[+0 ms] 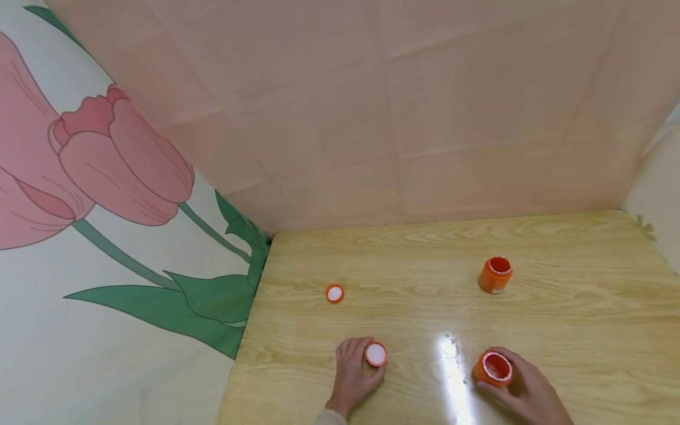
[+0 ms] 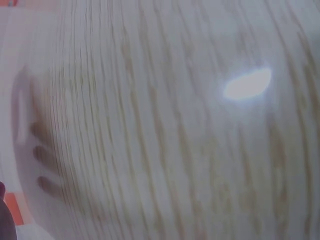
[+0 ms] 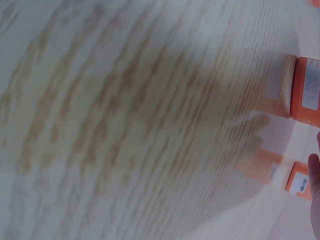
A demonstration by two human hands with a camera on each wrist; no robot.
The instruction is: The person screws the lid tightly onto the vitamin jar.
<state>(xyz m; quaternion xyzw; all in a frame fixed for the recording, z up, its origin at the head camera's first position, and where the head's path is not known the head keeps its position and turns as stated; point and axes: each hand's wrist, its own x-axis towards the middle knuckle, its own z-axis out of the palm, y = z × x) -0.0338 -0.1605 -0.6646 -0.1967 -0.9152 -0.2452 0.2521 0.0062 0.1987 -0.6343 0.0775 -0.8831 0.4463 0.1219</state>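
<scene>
In the head view, my left hand (image 1: 353, 373) pinches an orange-rimmed lid (image 1: 376, 354) between thumb and fingers, its white inner face upward. My right hand (image 1: 531, 394) grips an open orange jar (image 1: 494, 368) with thumb and fingers around its side; the mouth faces up, showing a red inside. A second open orange jar (image 1: 496, 275) stands farther back on the right. Another orange lid (image 1: 334, 293) lies white side up beyond my left hand. The right wrist view catches the gripped jar (image 3: 306, 90) at its edge, with a pale label, and the other jar (image 3: 299, 181) with a barcode.
The wood-grain table (image 1: 414, 265) has a bright glare streak between my hands. A plain pinkish covering (image 1: 393, 118) rises behind its back edge. On the left hangs a white cloth printed with pink tulips (image 1: 122, 153); a pale wall (image 1: 659, 189) stands at the right.
</scene>
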